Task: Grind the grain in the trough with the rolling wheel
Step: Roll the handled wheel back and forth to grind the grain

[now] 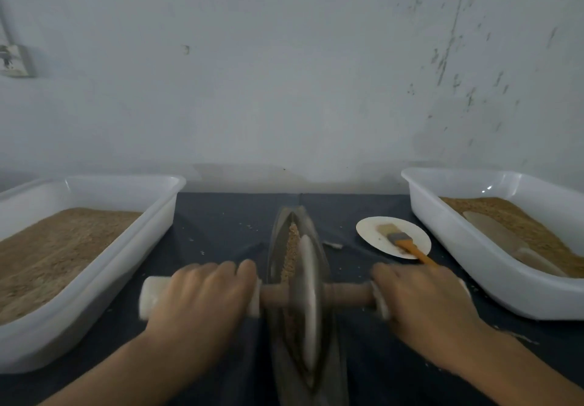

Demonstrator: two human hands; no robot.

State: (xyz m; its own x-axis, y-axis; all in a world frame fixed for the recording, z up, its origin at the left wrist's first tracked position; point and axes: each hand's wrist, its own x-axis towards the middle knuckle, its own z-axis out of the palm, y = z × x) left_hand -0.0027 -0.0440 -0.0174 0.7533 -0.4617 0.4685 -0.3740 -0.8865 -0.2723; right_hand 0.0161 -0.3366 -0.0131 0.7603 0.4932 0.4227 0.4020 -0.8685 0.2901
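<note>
A long, narrow metal trough [276,232] runs away from me down the middle of the dark cloth. Tan grain [292,247] lies along its groove. A thin rolling wheel [309,304] stands upright in the groove, blurred. A wooden axle [347,293] passes through it, with pale wrapped handles at both ends. My left hand [202,298] grips the left handle [150,295]. My right hand [423,304] grips the right handle, mostly hiding it.
A white plastic tub [94,285] of tan meal stands at the left. Another white tub [467,241] at the right holds meal and a pale scoop [499,235]. A small round plate [369,232] with an orange-handled brush [407,246] lies between trough and right tub. A wall rises behind.
</note>
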